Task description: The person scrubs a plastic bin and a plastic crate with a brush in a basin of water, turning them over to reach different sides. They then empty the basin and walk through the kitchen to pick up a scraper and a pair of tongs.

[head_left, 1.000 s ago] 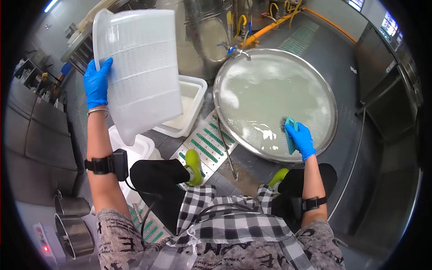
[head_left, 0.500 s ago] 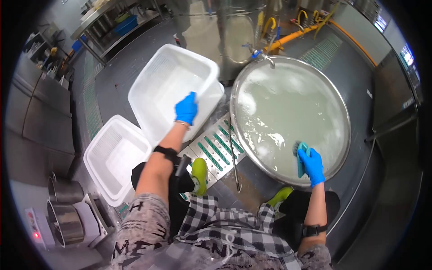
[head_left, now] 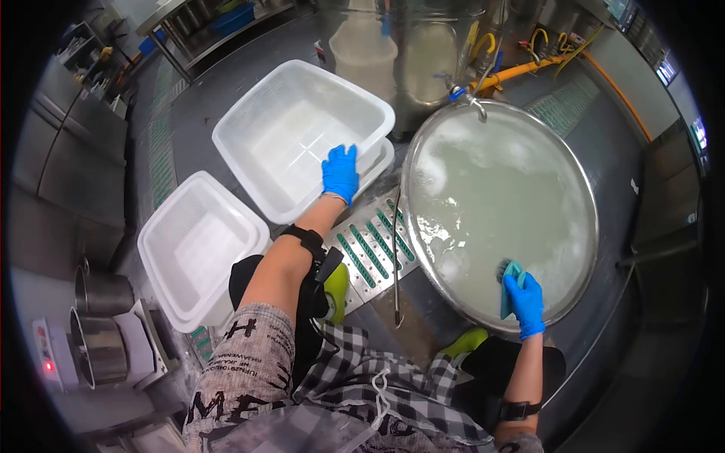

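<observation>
My left hand [head_left: 340,174], in a blue glove, has its fingers over the near right rim of a white plastic basin [head_left: 264,128] and grips it; the thumb is hidden. That basin sits slightly askew on another white basin [head_left: 384,160], whose edge shows below it. My right hand [head_left: 526,303], also gloved in blue, is closed around a teal scrub brush [head_left: 509,287] with dark bristles. It holds the brush over the near side of a large round metal tub [head_left: 595,226] of cloudy, foamy water [head_left: 506,196].
Another white basin [head_left: 204,249] stands at the left. A metal tap [head_left: 480,112] reaches over the tub's far rim. Between basins and tub lie a slotted drain cover [head_left: 370,249] and a thin rod or hose [head_left: 396,264]. Metal pots [head_left: 98,347] are at lower left.
The upper basin has shifted and tipped, showing more of its bottom, with my left hand at its rim. My right hand keeps the brush over the tub. The whole view has shifted slightly.
</observation>
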The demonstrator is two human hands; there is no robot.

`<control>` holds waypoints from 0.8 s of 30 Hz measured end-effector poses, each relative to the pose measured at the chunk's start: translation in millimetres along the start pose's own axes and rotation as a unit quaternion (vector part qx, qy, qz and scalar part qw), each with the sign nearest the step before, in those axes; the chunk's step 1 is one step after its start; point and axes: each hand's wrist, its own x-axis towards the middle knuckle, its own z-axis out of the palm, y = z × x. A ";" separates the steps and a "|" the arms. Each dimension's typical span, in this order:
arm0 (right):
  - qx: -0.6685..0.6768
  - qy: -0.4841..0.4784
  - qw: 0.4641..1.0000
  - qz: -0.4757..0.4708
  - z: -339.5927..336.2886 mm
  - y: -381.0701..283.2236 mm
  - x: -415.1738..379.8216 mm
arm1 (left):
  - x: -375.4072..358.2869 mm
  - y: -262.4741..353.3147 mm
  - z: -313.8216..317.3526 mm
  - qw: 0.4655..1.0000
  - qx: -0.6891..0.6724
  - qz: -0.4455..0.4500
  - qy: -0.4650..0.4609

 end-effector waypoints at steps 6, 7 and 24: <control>0.014 -0.019 0.999 -0.025 12.7 12.7 3.9 | -41.9 52.2 -63.8 0.972 -0.173 0.122 -0.097; 0.027 -0.026 0.999 -0.028 13.9 12.4 3.9 | -50.5 59.3 -75.1 0.954 -0.215 0.145 -0.152; 0.089 -0.122 0.985 0.080 50.7 28.4 8.8 | -63.5 56.9 -49.6 0.895 -0.406 0.142 -0.116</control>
